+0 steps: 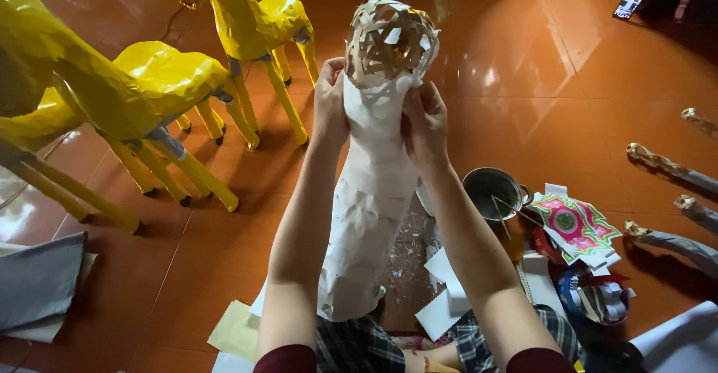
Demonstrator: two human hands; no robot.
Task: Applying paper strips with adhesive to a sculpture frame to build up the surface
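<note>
Between my knees, close to the camera, I see the foot of a tall paper-covered form (pixel 370 208) standing on the tiled floor (pixel 523 81), its white skin wrinkled and patchy. I hold it upright and slightly tilted away from me, which keeps its upper part within reach of both arms. My left hand (pixel 330 104) wraps the left side of the neck, fingers closed against the paper; my right hand (pixel 425 122) presses the opposite side, fingers curled together on the white sheet. I judge that the two-sided grip steadies the hollow body while the paper is smoothed where it meets the bare woven lattice head (pixel 391 40), whose strips are not yet covered.

Beside my right forearm lie loose white paper scraps (pixel 441 298) and a small metal pot (pixel 493 191) with a stick resting in it, near enough to reach without letting go for long. Just past it sits a heap of pink-and-green patterned paper (pixel 576 223) and tape rolls (pixel 594 302). On my left a folded grey cloth (pixel 37 279) lies flat.

Farther left stand yellow animal figures (pixel 149 81) on thin legs, crowding that side, so swinging the form leftward would risk striking them. On the far right lie several wrapped sticks (pixel 666 165), well apart from my hands.
</note>
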